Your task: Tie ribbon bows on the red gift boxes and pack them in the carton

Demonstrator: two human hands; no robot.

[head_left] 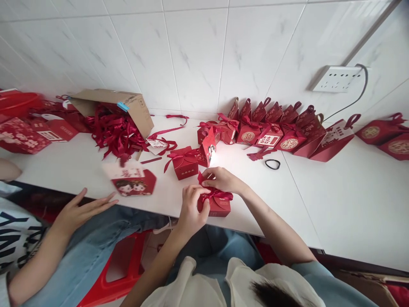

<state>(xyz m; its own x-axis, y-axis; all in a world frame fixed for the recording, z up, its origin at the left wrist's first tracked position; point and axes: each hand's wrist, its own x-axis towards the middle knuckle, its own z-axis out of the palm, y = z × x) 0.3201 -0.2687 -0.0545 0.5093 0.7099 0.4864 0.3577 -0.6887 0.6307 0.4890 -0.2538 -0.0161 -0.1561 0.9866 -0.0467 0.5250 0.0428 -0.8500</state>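
A small red gift box (220, 208) with a dark red satin ribbon (223, 195) around its top stands near the table's front edge. My left hand (194, 209) is at the box's left side, fingers curled and thumb closed in at the ribbon. From above, my right hand (223, 180) reaches over the box, its fingertips pinched on the ribbon by a raised red piece. My fingers hide part of the bow. Just behind stands another ribboned red box (185, 164), and beside it leans a red piece with a printed couple (211, 150).
Finished-looking red boxes (268, 134) line the wall. A cardboard box (140, 108) spills red ribbons (116, 132). At left, another person's hand (83, 211) is open near a blurred red box (136, 183). A black hair tie (272, 164) lies at right, below a socket strip (337, 79).
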